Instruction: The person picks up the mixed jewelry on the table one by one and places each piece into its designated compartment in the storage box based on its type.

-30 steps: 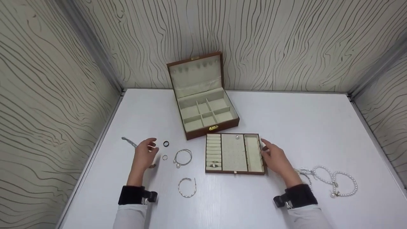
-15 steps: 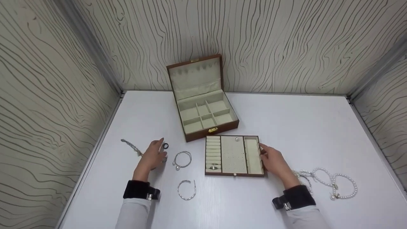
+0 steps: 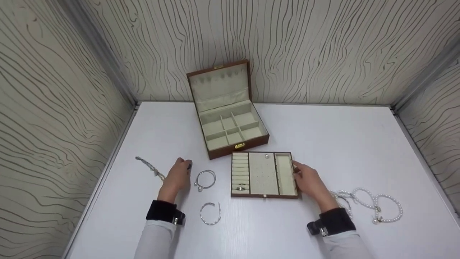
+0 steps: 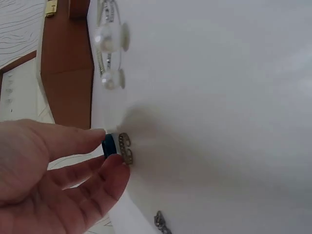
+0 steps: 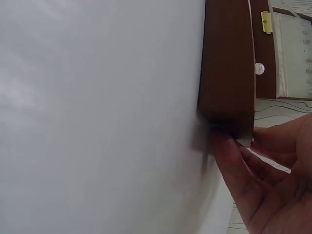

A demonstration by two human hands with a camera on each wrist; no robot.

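In the left wrist view a dark ring is between the thumb and fingertips of my left hand, pinched close to the tabletop. An ornate open ring stands right beside it; the hand hides that one in the head view. My right hand grips the right edge of the jewelry tray, thumb and fingers at its corner. This flat brown tray has ring rolls at left, holding rings near the front, a middle panel with one pearl stud, and a long slot at right.
Behind the tray stands the jewelry box, lid raised, with several compartments. A pearl-ended bangle and a twisted bangle lie between hand and tray. A chain bracelet lies far left, pearl strands right.
My left hand has moved right, from beside the chain bracelet to the dark ring, and now pinches it. The right hand stays at the tray's edge.
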